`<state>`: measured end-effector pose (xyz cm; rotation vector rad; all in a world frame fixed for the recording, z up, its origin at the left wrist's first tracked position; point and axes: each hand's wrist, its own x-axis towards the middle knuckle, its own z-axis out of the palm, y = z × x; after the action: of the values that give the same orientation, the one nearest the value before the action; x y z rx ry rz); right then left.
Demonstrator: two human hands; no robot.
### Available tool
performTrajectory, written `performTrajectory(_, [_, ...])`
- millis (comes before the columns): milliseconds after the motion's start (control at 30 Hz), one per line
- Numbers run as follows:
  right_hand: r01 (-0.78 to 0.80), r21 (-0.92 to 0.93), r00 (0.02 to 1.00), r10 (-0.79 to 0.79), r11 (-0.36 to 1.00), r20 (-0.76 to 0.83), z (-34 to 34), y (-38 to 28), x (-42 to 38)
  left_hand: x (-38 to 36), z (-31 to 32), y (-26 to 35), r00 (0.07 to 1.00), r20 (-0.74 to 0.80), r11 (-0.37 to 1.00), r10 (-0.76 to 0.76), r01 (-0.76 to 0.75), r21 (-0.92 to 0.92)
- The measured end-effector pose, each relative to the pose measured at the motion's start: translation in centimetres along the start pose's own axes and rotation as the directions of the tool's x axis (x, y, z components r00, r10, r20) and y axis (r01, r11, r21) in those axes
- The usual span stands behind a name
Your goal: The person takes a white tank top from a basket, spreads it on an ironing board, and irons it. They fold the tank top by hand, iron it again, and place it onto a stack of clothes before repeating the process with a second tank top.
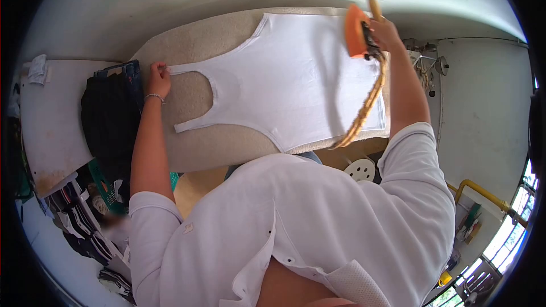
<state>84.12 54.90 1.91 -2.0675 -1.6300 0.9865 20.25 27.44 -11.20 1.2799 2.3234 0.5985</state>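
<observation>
A white sleeveless top lies flat on a beige padded ironing board. My left hand pinches the end of one shoulder strap at the board's left end, near a pile of dark clothes. My right hand grips an orange iron lifted over the far right part of the top. A braided tan cord hangs from the iron across the garment's hem.
Dark folded clothes are stacked on a white table left of the board. A white perforated stool stands under the board. A yellow pipe and a window are at the lower right.
</observation>
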Motion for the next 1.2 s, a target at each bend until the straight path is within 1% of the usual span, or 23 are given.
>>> performTrajectory(67, [-0.068, 0.006, 0.997, 0.068, 0.998, -0.022, -3.1, 2.9, 1.5, 0.3, 0.2, -0.4, 0.999, 0.000, 0.997, 0.042, -0.042, -0.067])
performTrajectory(133, [-0.148, 0.194, 0.989, 0.148, 0.970, 0.013, -4.8, 4.1, 0.8, 0.1, -0.2, -0.1, 0.999, 0.031, 0.998, 0.018, -0.016, -0.053])
performTrajectory(167, [-0.154, 0.195, 0.988, 0.154, 0.969, 0.017, -4.6, 4.5, 0.7, 0.0, -0.3, 0.0, 0.999, 0.036, 0.999, 0.016, -0.015, -0.048])
performTrajectory(300, [-0.059, 0.109, 0.967, 0.030, 0.992, 0.252, -0.3, -0.2, -1.9, 0.7, -0.4, -0.9, 0.997, 0.071, 0.998, 0.028, -0.024, -0.062])
performTrajectory(333, [0.016, 0.020, 0.969, -0.020, 1.000, 0.245, 2.1, -2.9, -3.5, 0.9, -0.3, -1.3, 0.998, 0.061, 0.998, 0.027, -0.023, -0.061])
performTrajectory(367, [0.126, 0.070, 0.949, -0.141, 0.990, 0.283, 4.1, -5.7, -5.7, 1.1, -0.3, -1.5, 0.997, 0.066, 0.997, 0.040, -0.036, -0.061])
performTrajectory(400, [0.259, -0.065, 0.906, -0.219, 0.964, 0.363, 6.4, -7.3, -6.4, 1.3, -0.3, -1.8, 0.997, 0.070, 0.998, 0.023, -0.019, -0.059])
performTrajectory(433, [0.223, -0.028, 0.861, -0.183, 0.974, 0.474, 8.0, -9.5, -8.4, 1.5, -0.2, -2.0, 0.997, 0.072, 0.998, 0.006, -0.002, -0.056])
performTrajectory(500, [0.256, -0.089, 0.855, -0.183, 0.963, 0.486, 10.5, -13.1, -13.1, 2.2, 0.2, -3.3, 0.997, 0.073, 0.998, 0.025, -0.020, -0.061])
performTrajectory(533, [0.389, -0.160, 0.832, -0.271, 0.907, 0.484, 12.2, -13.4, -13.7, 2.4, 0.3, -3.5, 0.997, 0.067, 0.997, 0.026, -0.021, -0.069])
performTrajectory(567, [0.377, -0.166, 0.814, -0.240, 0.911, 0.530, 12.1, -14.1, -15.1, 2.5, 0.2, -3.1, 0.997, 0.070, 0.997, 0.035, -0.031, -0.067])
performTrajectory(633, [0.428, -0.161, 0.831, -0.318, 0.889, 0.455, 12.2, -12.6, -15.5, 2.1, 0.1, -2.3, 0.998, 0.067, 1.000, -0.016, 0.017, -0.020])
performTrajectory(700, [0.239, -0.129, 0.903, -0.172, 0.963, 0.393, 9.8, -10.5, -14.9, 1.9, -0.1, -1.7, 0.997, 0.075, 0.999, -0.034, 0.035, -0.018])
performTrajectory(767, [0.170, -0.216, 0.952, -0.104, 0.961, 0.289, 6.1, -7.0, -12.8, 1.9, 0.0, -1.6, 0.995, 0.080, 0.998, -0.056, 0.058, -0.018])
performTrajectory(800, [0.093, -0.188, 0.972, -0.049, 0.978, 0.228, 4.0, -4.5, -11.7, 2.0, 0.1, -1.7, 0.995, 0.085, 0.999, -0.047, 0.048, -0.014])
performTrajectory(833, [0.148, -0.194, 0.988, -0.136, 0.970, 0.072, 1.8, -2.0, -11.4, 2.1, 0.1, -1.7, 0.995, 0.090, 0.999, -0.036, 0.037, -0.009])
performTrajectory(867, [-0.007, 0.071, 0.997, 0.002, 0.997, 0.073, -0.2, 0.5, -11.0, 2.1, 0.0, -1.7, 0.995, 0.088, 0.999, -0.037, 0.038, -0.010])
performTrajectory(900, [-0.112, 0.034, 0.993, 0.113, 0.993, -0.030, -1.8, 3.9, -9.2, 2.1, 0.0, -1.6, 0.995, 0.093, 0.999, -0.023, 0.027, -0.036])
performTrajectory(967, [-0.182, -0.011, 0.977, 0.179, 0.983, -0.119, -4.9, 8.2, -8.0, 1.7, -0.1, -1.0, 0.994, 0.107, 0.998, -0.002, 0.008, -0.060])
performTrajectory(1067, [-0.252, -0.035, 0.949, 0.239, 0.967, -0.207, -6.0, 7.4, -10.5, 1.8, -0.4, 0.2, 0.993, 0.112, 0.999, -0.032, 0.032, 0.004])
performTrajectory(1100, [-0.251, -0.027, 0.947, 0.239, 0.968, -0.215, -5.6, 6.5, -11.8, 2.0, 0.0, -0.4, 0.995, 0.098, 1.000, -0.006, 0.005, 0.010])
performTrajectory(1167, [0.040, -0.355, 0.956, -0.139, 0.934, -0.260, -3.3, 4.0, -15.2, 2.7, 0.5, -1.3, 0.996, 0.089, 0.999, 0.032, -0.034, 0.015])
performTrajectory(1200, [0.099, -0.373, 0.963, -0.183, 0.923, -0.198, -2.0, 2.6, -16.8, 2.8, 0.7, -1.6, 0.995, 0.084, 0.999, 0.048, -0.050, 0.012])
